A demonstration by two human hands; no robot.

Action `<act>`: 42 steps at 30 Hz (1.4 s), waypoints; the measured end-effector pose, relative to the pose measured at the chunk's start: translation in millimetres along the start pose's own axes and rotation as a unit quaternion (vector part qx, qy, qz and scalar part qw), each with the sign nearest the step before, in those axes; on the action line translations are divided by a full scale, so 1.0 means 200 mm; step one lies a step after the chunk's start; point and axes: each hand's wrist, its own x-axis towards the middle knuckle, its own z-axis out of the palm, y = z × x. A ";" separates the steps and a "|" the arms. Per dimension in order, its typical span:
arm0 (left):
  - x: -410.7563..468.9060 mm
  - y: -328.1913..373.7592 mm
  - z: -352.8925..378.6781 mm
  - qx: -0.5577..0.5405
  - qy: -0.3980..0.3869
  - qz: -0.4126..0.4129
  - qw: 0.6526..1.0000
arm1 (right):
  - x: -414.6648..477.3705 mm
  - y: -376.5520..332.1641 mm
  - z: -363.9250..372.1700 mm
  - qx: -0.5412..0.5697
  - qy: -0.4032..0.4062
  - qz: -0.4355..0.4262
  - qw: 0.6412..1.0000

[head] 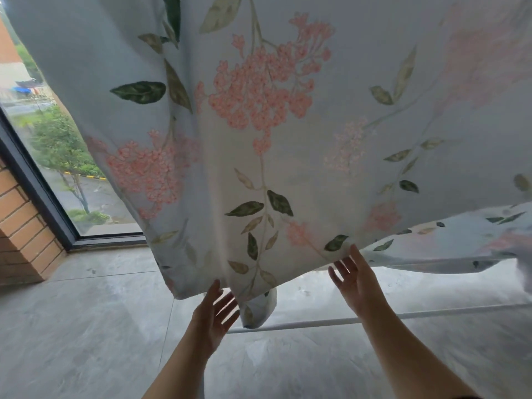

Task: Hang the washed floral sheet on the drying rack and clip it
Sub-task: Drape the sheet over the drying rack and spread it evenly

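The floral sheet, pale blue with pink blossoms and green leaves, billows in the air and fills the upper part of the head view. Its lower hem hangs just above my hands. My left hand is raised under the hem with fingers spread, holding nothing. My right hand is also up and open, its fingertips touching the hem near a green leaf. A white rail of the drying rack runs across behind my hands, low over the floor. No clips are visible.
A grey tiled floor lies below. At the left stand a brick wall corner and a dark-framed window that looks out on trees and a road. A folded part of the sheet hangs at the right.
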 end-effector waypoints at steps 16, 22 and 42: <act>-0.02 -0.20 0.30 0.057 -0.114 0.068 0.990 | 0.05 -0.17 -0.03 -0.053 -0.020 -0.009 0.998; 0.06 -0.14 0.22 0.091 0.039 0.142 0.985 | 0.05 -0.14 -0.06 -0.129 -0.029 0.007 0.991; 0.14 -0.13 0.03 0.127 0.195 0.119 0.965 | 0.00 0.19 -0.07 -0.202 0.056 -0.028 0.977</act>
